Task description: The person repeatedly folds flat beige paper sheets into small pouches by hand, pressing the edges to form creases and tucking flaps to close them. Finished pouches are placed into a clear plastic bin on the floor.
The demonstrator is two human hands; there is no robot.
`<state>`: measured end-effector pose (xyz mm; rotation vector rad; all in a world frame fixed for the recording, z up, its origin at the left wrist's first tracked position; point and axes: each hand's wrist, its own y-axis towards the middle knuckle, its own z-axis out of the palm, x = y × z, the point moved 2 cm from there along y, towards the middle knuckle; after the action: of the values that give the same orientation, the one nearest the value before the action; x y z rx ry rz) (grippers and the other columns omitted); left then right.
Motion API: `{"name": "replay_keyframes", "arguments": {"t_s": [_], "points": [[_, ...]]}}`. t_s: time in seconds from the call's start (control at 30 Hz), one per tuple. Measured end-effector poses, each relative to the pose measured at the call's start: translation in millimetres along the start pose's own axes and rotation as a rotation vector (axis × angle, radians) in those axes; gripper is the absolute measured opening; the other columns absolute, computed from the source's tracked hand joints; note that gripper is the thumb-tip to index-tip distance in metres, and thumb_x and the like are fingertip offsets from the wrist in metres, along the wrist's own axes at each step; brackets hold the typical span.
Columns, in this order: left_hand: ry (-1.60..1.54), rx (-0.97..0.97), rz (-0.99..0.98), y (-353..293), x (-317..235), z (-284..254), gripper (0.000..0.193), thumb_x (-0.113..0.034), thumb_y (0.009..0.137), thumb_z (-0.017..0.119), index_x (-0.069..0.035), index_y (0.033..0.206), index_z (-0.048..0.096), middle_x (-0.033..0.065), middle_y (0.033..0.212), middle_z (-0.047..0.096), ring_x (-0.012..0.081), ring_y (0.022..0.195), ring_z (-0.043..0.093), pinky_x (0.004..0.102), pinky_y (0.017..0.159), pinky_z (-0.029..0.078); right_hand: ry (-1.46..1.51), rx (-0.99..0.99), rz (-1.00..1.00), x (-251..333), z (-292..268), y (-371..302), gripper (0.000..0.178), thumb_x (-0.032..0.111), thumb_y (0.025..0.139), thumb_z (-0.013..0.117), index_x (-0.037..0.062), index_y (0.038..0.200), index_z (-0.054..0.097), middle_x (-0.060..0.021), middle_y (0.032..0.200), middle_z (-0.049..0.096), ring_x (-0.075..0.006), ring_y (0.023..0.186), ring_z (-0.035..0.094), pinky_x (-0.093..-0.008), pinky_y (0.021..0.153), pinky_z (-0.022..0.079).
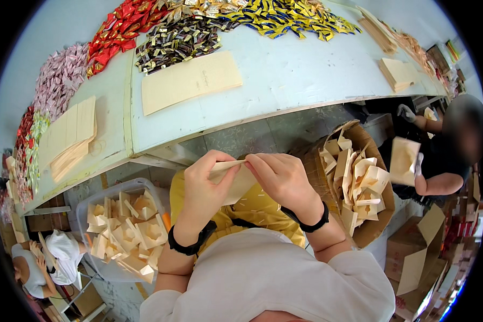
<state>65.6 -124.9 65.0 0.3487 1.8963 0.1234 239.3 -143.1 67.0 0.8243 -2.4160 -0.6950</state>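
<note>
Both my hands pinch one flat cream paper piece (237,185) in front of my chest, below the table edge. My left hand (204,188) grips its left end with thumb and fingers. My right hand (280,177) grips its top edge on the right. Each wrist wears a black band. The lower part of the paper hangs over my yellow apron (255,206).
A pale table (284,80) holds stacks of cream sheets (190,80) and piles of red, pink, dark and yellow wrappers. A clear bin (126,228) at my left and a cardboard box (357,182) at my right hold folded paper pieces. Other people work at right and lower left.
</note>
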Motion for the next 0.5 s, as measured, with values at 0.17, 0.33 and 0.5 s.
{"name": "replay_keyframes", "arguments": {"t_s": [0.17,0.33,0.5], "points": [[0.029,0.015,0.213,-3.6,-0.7,-4.5,0.011,0.000,0.078,0.071,-0.002,0.087,0.064,0.0091,0.078,0.065,0.0241,0.071,0.064,0.0292,0.061,0.050,0.350,-0.113,0.242,0.6,1.5,-2.8,0.020,0.000,0.080,0.071,0.0007,0.100,0.067,-0.0109,0.085,0.068,-0.0221,0.072,0.067,-0.0288,0.061,0.054],[0.125,-0.018,0.610,-10.9,-4.0,-5.8,0.011,0.001,0.074,0.072,-0.001,0.084,0.066,0.0097,0.080,0.067,0.0244,0.071,0.066,0.0301,0.059,0.054,0.970,-0.056,0.568,0.8,-6.2,-4.4,0.023,-0.002,0.082,0.072,0.0008,0.105,0.071,-0.0084,0.092,0.072,-0.0146,0.084,0.069,-0.0250,0.076,0.055],[0.186,0.036,0.775,-10.5,-12.0,-11.6,0.010,-0.002,0.073,0.071,-0.001,0.082,0.068,0.0096,0.082,0.068,0.0227,0.075,0.069,0.0289,0.059,0.056,1.243,0.042,0.724,-2.7,-6.9,-8.1,0.021,-0.004,0.082,0.071,0.0001,0.103,0.071,-0.0078,0.092,0.071,-0.0141,0.086,0.068,-0.0250,0.079,0.054]]}}
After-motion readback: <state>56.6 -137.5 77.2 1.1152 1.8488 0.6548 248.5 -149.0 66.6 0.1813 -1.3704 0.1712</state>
